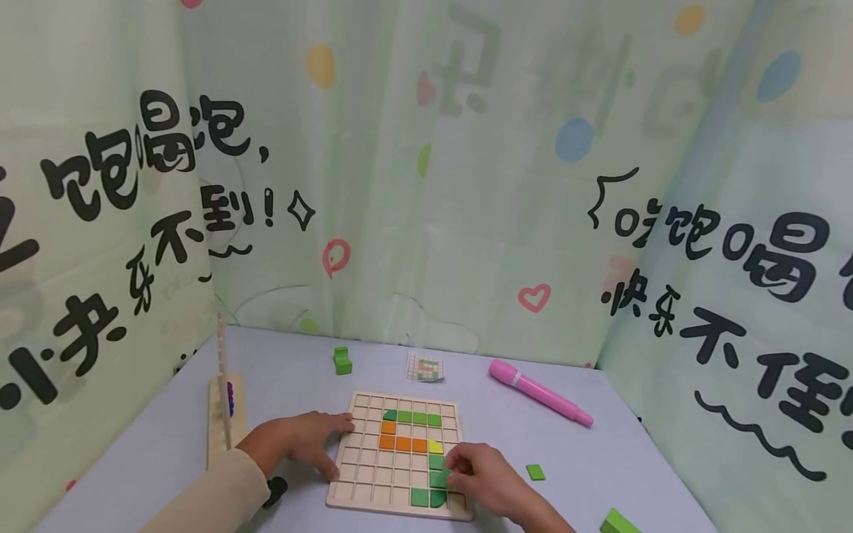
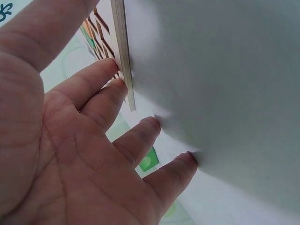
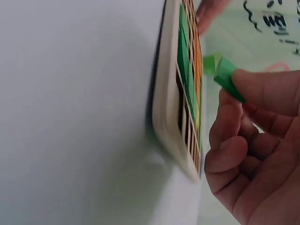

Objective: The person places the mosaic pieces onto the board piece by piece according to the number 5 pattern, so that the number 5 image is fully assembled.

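A wooden grid board (image 1: 373, 474) lies on the table, holding green tiles (image 1: 419, 418), orange tiles (image 1: 403, 444) and one yellow tile (image 1: 436, 447). My left hand (image 1: 300, 442) rests along the board's left side with its fingers spread, and in the left wrist view its fingertips touch the board edge and the tabletop. Between thumb and forefinger, my right hand (image 1: 489, 474) pinches a small green tile (image 3: 226, 75) over the board's right side. That tile is mostly covered by the fingers in the head view.
Behind the board lie a green block (image 1: 343, 361), a small pattern card (image 1: 425, 368) and a pink marker (image 1: 543, 394). One loose green tile (image 1: 536, 472) and another green block (image 1: 618, 522) lie to the right. An upright wooden stand (image 1: 216, 414) is beside my left arm. Printed curtains (image 1: 426, 222) surround the table.
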### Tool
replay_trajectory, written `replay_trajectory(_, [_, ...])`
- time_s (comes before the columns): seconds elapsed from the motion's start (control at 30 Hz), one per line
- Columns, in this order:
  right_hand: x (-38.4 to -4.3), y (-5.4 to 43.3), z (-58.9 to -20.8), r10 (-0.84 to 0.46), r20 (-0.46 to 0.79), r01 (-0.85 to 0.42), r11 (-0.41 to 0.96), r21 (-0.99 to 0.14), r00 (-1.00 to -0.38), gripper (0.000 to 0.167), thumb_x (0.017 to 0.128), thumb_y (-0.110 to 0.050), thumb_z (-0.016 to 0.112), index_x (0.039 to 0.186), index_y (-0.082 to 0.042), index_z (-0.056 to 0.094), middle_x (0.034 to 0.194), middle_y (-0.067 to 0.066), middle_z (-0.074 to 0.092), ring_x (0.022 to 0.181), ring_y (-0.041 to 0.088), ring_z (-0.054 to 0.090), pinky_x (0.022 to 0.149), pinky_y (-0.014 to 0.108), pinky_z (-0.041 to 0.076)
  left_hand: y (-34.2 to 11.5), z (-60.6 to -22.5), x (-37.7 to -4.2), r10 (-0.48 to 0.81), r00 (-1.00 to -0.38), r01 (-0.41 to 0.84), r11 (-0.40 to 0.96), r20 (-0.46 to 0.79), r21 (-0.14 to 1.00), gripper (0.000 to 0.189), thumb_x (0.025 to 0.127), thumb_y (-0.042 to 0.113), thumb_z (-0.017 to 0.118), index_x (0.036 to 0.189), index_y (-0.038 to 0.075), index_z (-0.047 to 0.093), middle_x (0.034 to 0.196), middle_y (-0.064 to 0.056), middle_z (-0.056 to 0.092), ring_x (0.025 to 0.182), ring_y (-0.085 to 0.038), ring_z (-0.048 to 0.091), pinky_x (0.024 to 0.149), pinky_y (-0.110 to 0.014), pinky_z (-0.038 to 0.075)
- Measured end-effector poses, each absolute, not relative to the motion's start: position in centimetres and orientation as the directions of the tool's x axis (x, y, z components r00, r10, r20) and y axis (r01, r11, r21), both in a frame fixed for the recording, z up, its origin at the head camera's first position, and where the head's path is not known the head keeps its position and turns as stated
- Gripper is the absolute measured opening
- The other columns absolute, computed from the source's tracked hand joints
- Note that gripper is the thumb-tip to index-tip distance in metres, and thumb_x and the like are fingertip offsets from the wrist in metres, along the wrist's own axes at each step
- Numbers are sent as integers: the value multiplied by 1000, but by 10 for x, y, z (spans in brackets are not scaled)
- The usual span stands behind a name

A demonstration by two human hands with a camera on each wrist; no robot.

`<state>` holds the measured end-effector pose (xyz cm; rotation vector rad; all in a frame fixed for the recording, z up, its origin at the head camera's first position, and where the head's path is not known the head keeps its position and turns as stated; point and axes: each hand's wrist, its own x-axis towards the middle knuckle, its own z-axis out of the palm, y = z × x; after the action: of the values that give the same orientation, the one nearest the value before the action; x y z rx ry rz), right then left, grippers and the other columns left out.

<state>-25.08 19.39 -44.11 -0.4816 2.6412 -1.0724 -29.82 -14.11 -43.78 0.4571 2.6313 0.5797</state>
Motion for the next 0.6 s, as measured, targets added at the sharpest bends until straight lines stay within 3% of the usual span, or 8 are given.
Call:
replay_trajectory(0.23, [-245, 155, -449, -530, -68, -312, 592, -743, -845, 9, 89, -3, 71, 91, -11, 69, 77, -7, 61, 69, 5, 54, 63, 20, 46, -141, -440, -298, 391, -866, 223, 860, -311, 460, 79, 79, 30, 91, 149, 21, 56, 164, 4, 43, 152, -37, 37, 122, -61, 31])
replay_trajectory(0.6, [-245, 133, -451, -551, -36, -380, 619, -687, -834, 12, 87, -2, 76, 87, -12, 69, 73, -10, 58, 66, 1, 50, 60, 18, 45, -142, -437, -297, 381, -872, 218, 865, -309, 451, 79, 79, 30, 92, 149, 21, 56, 163, 4, 45, 152, -38, 38, 122, -60, 32])
